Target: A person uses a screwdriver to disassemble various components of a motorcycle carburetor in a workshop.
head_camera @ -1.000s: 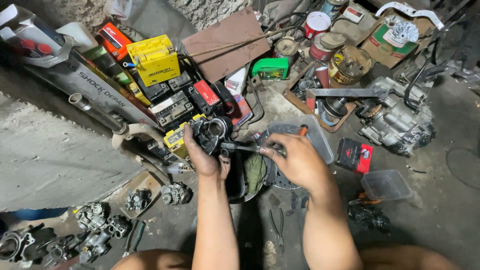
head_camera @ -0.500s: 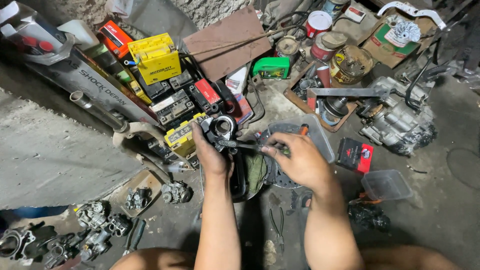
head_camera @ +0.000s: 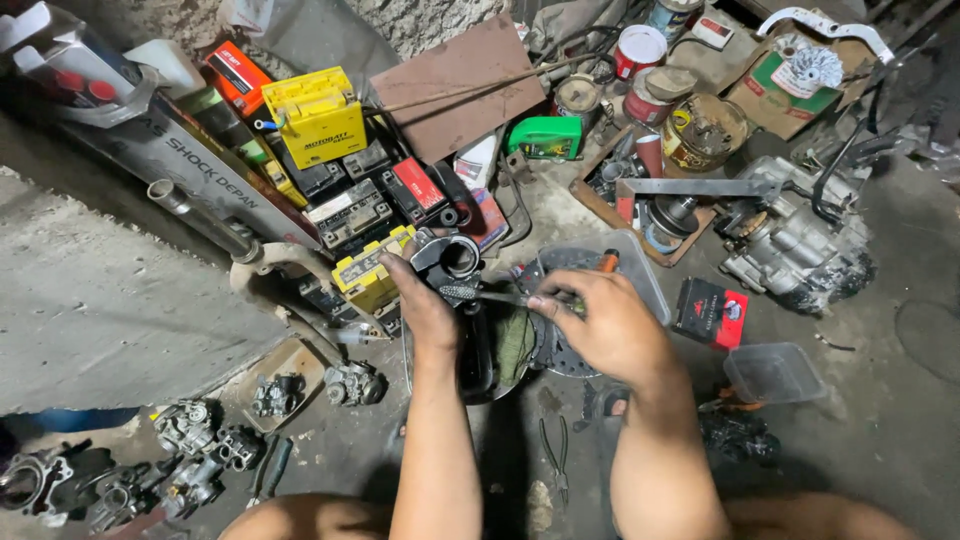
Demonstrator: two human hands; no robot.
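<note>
Left hand (head_camera: 425,310) clenched around a dark carburettor body (head_camera: 452,262), bore turned up toward the eyes; right hand (head_camera: 610,325) grasps a thin screwdriver (head_camera: 500,296), tip just beside that grip, above the cluttered floor (head_camera: 880,440).

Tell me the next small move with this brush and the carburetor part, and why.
Probably keep the left hand steady on the dark carburetor body and work the small brush in the right hand along its lower edge. The bristles sit right against the part, and the round bore faces up, untouched.
</note>
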